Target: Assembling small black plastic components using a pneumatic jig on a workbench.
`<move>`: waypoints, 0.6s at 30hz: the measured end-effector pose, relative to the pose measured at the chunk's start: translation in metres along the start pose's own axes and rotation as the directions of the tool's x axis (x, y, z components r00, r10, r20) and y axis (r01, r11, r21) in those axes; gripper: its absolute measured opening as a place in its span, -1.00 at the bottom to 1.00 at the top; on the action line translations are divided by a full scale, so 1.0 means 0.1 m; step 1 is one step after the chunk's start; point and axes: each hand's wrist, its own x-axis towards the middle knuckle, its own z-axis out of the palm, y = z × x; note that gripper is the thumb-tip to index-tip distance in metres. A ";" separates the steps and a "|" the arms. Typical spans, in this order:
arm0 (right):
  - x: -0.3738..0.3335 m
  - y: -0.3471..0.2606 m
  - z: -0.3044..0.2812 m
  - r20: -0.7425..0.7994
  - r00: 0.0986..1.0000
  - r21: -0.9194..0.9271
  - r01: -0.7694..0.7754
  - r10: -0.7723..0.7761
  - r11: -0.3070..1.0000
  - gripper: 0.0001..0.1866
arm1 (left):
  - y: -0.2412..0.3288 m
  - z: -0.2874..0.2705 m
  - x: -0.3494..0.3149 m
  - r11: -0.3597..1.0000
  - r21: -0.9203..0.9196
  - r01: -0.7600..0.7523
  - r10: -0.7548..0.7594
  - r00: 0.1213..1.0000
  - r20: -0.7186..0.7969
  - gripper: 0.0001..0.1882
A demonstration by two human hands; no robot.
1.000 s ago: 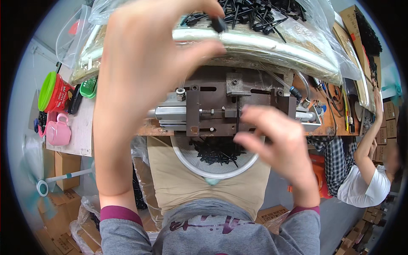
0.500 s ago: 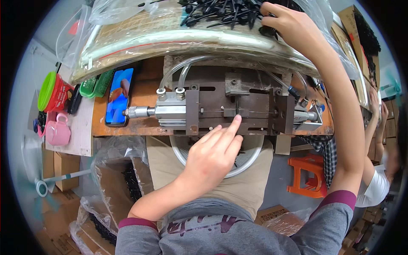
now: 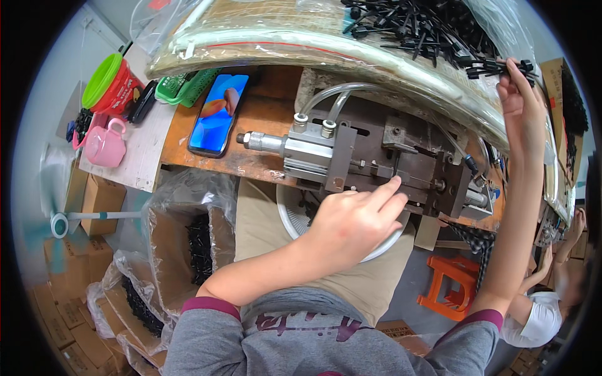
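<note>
My left hand [image 3: 357,222] reaches over the near edge of a dark metal fixture [image 3: 370,147]. Its index fingertip touches the fixture's middle, at the foot of a thin black part [image 3: 396,164] standing there. The other fingers are bent, and the thumb is hidden. Up at the right, my right hand [image 3: 523,103] grips a small bunch of black plastic stems [image 3: 495,67] between thumb and fingers. These are beside a loose pile of similar black stems [image 3: 420,31] on the plastic-covered raised surface. Silver air cylinders [image 3: 307,156] with clear hoses flank the fixture.
A white round basket [image 3: 288,216] sits at my lap below the fixture. On the left are a phone [image 3: 219,116], green basket [image 3: 194,88], red tub [image 3: 113,88] and pink cup [image 3: 105,145]. Plastic-lined cartons [image 3: 169,244], an orange stool [image 3: 448,288] and another person [image 3: 539,313] are nearby.
My right hand has come away from the pile, rightward, and now carries black stems. My left fingertip stays at the fixture, its fingers more bent. The whole view has turned and shifted.
</note>
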 end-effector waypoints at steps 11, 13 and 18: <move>-1.54 0.05 0.54 0.331 0.827 0.385 -0.558 0.454 0.735 -0.74 | -0.04 -0.34 0.14 0.834 -0.548 0.069 -0.149 0.983 -0.103 -0.49; -1.59 0.03 0.52 0.325 0.808 0.399 -0.589 0.492 0.703 -0.73 | 0.05 -0.36 0.09 0.779 -0.608 0.153 -0.256 0.963 -0.085 -0.58; -1.69 0.05 0.43 0.292 0.814 0.379 -0.580 0.502 0.721 -0.72 | 0.03 -0.36 -0.02 0.872 -0.487 0.042 -0.115 0.986 -0.120 -0.51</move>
